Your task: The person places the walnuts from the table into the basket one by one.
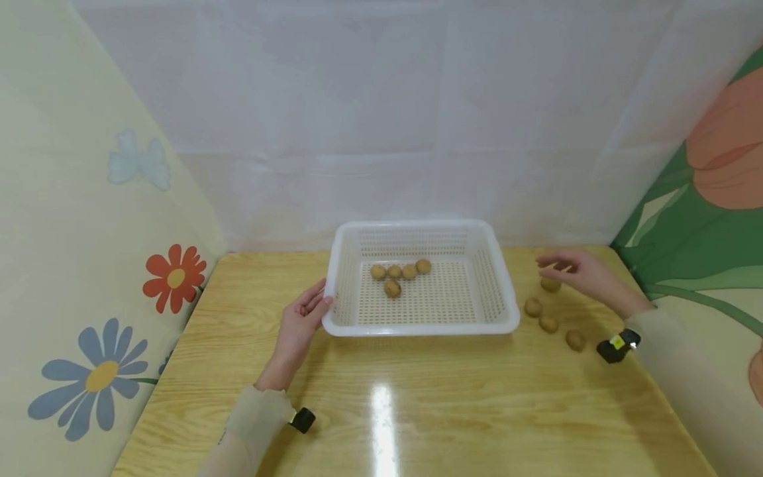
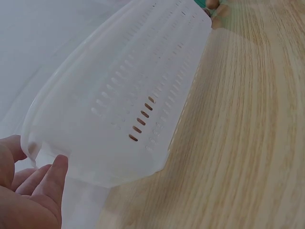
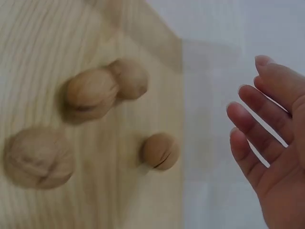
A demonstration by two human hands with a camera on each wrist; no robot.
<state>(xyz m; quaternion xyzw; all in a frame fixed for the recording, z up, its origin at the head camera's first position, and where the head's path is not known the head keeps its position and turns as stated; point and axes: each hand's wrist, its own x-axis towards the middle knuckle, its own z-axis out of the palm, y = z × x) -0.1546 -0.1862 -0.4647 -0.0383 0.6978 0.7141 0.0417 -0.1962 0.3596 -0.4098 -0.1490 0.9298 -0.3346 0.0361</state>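
A white plastic basket (image 1: 423, 329) with slotted walls stands on the table, and several walnuts (image 1: 392, 288) lie on its floor toward the left and back. My left hand (image 1: 298, 324) grips the left rim of the basket, thumb over the edge and fingers beneath it; the left wrist view shows the fingers (image 2: 52, 179) curled at the lip. My right hand (image 1: 575, 271) hovers over the loose walnuts on the right, overlapping the farthest walnut (image 1: 551, 285) in the head view. Its fingers are spread and relaxed, with nothing held, as the right wrist view shows.
Several loose walnuts lie on the wooden table (image 1: 453, 411) right of the basket, including a nearer walnut (image 1: 575, 340). A white sheet (image 1: 381, 119) hangs behind the table. Panels with printed flowers stand at both sides.
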